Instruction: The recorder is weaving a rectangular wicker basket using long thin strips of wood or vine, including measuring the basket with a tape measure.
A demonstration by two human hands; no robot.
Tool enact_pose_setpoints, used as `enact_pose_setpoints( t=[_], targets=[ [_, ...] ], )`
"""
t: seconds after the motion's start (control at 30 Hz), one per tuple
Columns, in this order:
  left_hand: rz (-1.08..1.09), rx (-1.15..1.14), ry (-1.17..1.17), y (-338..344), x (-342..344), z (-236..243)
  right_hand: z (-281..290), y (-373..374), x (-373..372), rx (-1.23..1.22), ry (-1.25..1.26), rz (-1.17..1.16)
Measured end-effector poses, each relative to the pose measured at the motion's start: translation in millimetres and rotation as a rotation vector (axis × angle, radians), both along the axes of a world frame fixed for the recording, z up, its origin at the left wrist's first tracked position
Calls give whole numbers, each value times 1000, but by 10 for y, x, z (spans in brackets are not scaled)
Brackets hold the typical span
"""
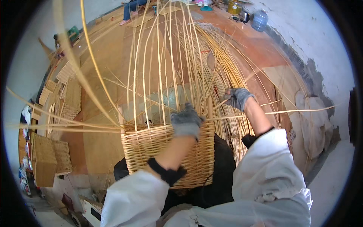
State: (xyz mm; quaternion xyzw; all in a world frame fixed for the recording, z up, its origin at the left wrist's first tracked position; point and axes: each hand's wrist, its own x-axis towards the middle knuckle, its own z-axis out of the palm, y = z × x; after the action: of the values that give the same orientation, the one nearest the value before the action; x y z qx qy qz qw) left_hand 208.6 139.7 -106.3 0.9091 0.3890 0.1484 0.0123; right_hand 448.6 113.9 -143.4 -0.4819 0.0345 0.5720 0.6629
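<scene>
A half-woven wicker basket (147,151) sits upright against my lap, with tall pale stakes (160,75) rising from its upper edge. My left hand (187,121), in a grey glove, rests at the basket's top edge near its right corner. Its fingers look curled, but what they grip is hidden behind the hand. To the right of that corner, my right hand (239,99), also gloved, pinches a thin wicker rod (220,104) that slants back to the basket. Loose rod ends stick out sideways from both corners; one long rod (298,111) reaches far right.
A thick bundle of wicker rods (227,72) lies on the floor to the right. Finished woven baskets (49,159) stand along the left. Far back are a blue water bottle (260,20) and a seated person's leg (130,9). A pale sack (315,121) leans by the right wall.
</scene>
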Motion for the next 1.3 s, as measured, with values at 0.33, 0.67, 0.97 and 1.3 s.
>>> enact_pose_setpoints(
  t=[0.33,0.67,0.97,1.3],
  targets=[
    [-261,5,-245,-425,26,-495,55,-1118,-677,438,-141,-399],
    [63,-76,-359,-566,305,-38,1277,-1094,-829,700,-1372,478],
    [-372,10,-649,-546,324,173,446,270,-755,99,-1249,1238],
    [217,-738,-736,538,-667,124,305,-131,-995,-104,-1257,810]
  ],
)
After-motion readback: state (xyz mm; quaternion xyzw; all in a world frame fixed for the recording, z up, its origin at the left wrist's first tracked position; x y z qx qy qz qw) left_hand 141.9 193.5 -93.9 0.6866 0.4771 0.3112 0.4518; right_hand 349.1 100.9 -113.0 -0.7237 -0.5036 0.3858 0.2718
